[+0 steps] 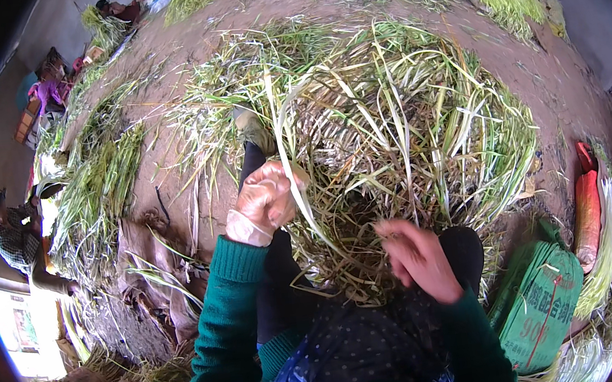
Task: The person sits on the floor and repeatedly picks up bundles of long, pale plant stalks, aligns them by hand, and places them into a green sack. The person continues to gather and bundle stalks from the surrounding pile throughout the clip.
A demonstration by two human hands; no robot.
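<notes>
My left hand [268,201], in a thin translucent glove, is closed around the lower part of a few long, pale green-white leafy stalks [283,131], which rise from its fingers and bend over. My right hand [412,255], bare and blurred, is a little to the right, over the near edge of a big heap of loose leaves [382,114]; its fingers are curled, and whether anything thin lies between them cannot be made out. The heap of green, pale and brown leaves spreads on the floor before my knees.
A green woven sack [542,305] stands at the right beside a red-orange bag [588,215]. Brown sacking [150,265] lies at the left, near piled green leaves [106,180]. A person in a checked shirt [17,238] is at far left; other people work along the far walls.
</notes>
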